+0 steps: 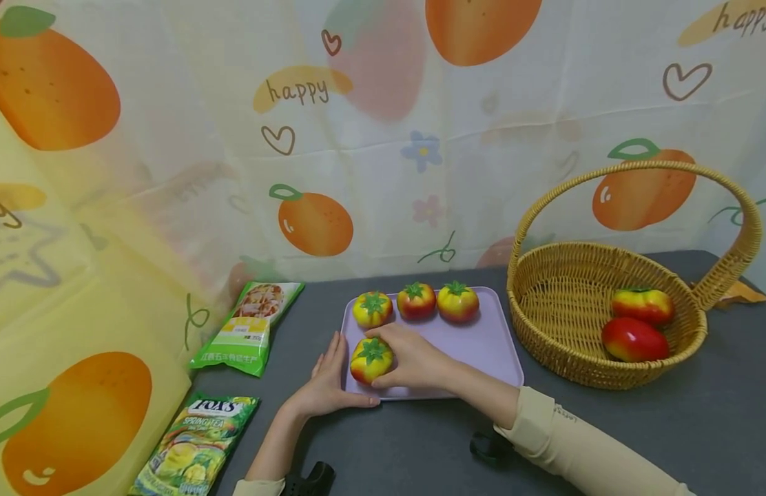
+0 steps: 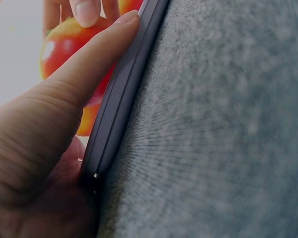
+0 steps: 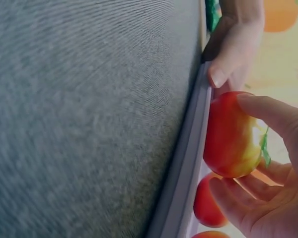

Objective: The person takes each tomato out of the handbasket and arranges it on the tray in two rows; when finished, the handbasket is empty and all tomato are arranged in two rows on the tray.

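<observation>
A lilac tray (image 1: 432,344) lies on the table with three red-and-yellow tomatoes along its back edge, among them a middle tomato (image 1: 416,302). At the tray's front left corner is another tomato (image 1: 371,360) with a green leafy top. My right hand (image 1: 417,358) holds this one between thumb and fingers; the right wrist view shows the thumb on the tomato's (image 3: 231,136) near side. My left hand (image 1: 324,386) lies against the tray's left front corner, fingers straight along the side and thumb at the front rim. In the left wrist view the thumb (image 2: 97,54) partly covers the held tomato.
To the right stands a wicker basket (image 1: 563,358) with a tall handle; a red fruit (image 1: 634,339) and a red-yellow tomato (image 1: 643,306) lie inside. Left of the tray are a green-and-white food packet (image 1: 249,327) and a Fox's packet (image 1: 197,444). A printed cloth hangs behind.
</observation>
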Demonstrator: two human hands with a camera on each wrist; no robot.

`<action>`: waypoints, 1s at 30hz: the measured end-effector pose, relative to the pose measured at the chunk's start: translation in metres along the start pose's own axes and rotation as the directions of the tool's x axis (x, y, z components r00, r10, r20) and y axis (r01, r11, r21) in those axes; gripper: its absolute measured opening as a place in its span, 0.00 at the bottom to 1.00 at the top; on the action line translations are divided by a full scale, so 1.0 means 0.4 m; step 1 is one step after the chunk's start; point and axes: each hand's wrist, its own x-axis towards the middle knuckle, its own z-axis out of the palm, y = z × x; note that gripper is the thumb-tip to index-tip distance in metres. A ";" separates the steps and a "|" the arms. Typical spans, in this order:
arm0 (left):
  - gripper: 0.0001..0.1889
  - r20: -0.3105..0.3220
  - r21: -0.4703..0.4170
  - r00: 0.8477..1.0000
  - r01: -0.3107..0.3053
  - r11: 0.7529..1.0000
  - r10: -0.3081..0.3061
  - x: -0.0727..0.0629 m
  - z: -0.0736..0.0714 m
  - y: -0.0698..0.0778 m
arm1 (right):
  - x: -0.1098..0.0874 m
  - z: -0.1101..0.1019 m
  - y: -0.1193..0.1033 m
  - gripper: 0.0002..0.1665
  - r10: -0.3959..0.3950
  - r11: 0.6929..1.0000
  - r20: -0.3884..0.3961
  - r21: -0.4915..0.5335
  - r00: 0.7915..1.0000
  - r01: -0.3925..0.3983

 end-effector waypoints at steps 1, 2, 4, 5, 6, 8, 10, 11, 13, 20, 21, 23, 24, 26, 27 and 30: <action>0.70 -0.001 0.000 1.000 -0.001 1.000 0.001 0.001 0.000 0.000 | 0.001 0.002 0.000 0.42 -0.001 1.000 0.002 -0.003 1.000 0.001; 0.70 -0.001 0.002 1.000 -0.003 1.000 0.003 0.001 0.001 -0.001 | 0.001 0.004 0.001 0.42 0.000 1.000 0.005 -0.005 1.000 0.000; 0.70 0.000 0.008 1.000 -0.010 1.000 0.010 0.003 0.003 -0.003 | 0.002 0.006 0.002 0.41 -0.001 1.000 0.008 -0.009 1.000 0.001; 0.70 -0.001 0.009 1.000 -0.015 1.000 0.015 0.003 0.003 -0.002 | 0.002 0.008 0.002 0.41 0.002 1.000 0.011 -0.007 1.000 -0.002; 0.70 0.000 0.009 1.000 -0.017 1.000 0.017 0.003 0.004 -0.002 | 0.003 0.009 0.002 0.41 0.006 1.000 0.014 -0.005 1.000 -0.006; 0.70 0.002 0.009 1.000 -0.019 1.000 0.019 0.001 0.004 -0.003 | 0.003 0.010 0.001 0.42 0.012 1.000 0.018 -0.002 1.000 -0.012; 0.70 0.004 0.006 1.000 -0.014 1.000 0.014 -0.001 0.004 -0.002 | 0.004 0.011 0.000 0.42 0.015 1.000 0.018 0.000 1.000 -0.015; 0.70 0.002 0.002 1.000 -0.015 1.000 0.015 -0.002 0.003 -0.001 | 0.004 0.010 -0.001 0.42 0.016 1.000 0.017 0.001 1.000 -0.016; 0.70 0.003 -0.001 1.000 -0.012 1.000 0.012 -0.003 0.001 0.000 | 0.005 0.010 -0.002 0.41 0.016 1.000 0.015 0.002 1.000 -0.016; 0.69 -0.001 0.013 1.000 -0.020 1.000 0.020 -0.002 -0.001 0.003 | 0.003 0.009 -0.004 0.42 0.016 1.000 0.013 0.015 1.000 -0.016; 0.69 -0.003 0.012 1.000 -0.021 1.000 0.021 -0.002 -0.002 0.003 | 0.002 0.009 -0.004 0.42 0.016 1.000 0.012 0.017 1.000 -0.016; 0.69 -0.002 0.009 1.000 -0.021 1.000 0.021 -0.002 -0.002 0.004 | 0.001 0.009 -0.003 0.42 0.017 1.000 0.010 0.018 1.000 -0.018; 0.69 -0.001 0.008 1.000 -0.021 1.000 0.021 -0.002 -0.002 0.004 | 0.001 0.008 -0.003 0.42 0.017 1.000 0.008 0.022 1.000 -0.017; 0.69 0.001 0.010 1.000 -0.019 1.000 0.019 -0.002 -0.001 0.004 | -0.001 0.006 -0.003 0.43 0.013 1.000 0.002 0.024 1.000 -0.013; 0.69 0.002 0.010 1.000 -0.018 1.000 0.018 -0.002 -0.001 0.004 | -0.002 0.005 -0.002 0.43 0.011 1.000 -0.002 0.025 1.000 -0.011; 0.69 0.003 0.013 1.000 -0.016 1.000 0.016 -0.002 -0.002 0.004 | -0.008 -0.001 -0.001 0.43 0.012 0.999 -0.017 0.035 1.000 -0.011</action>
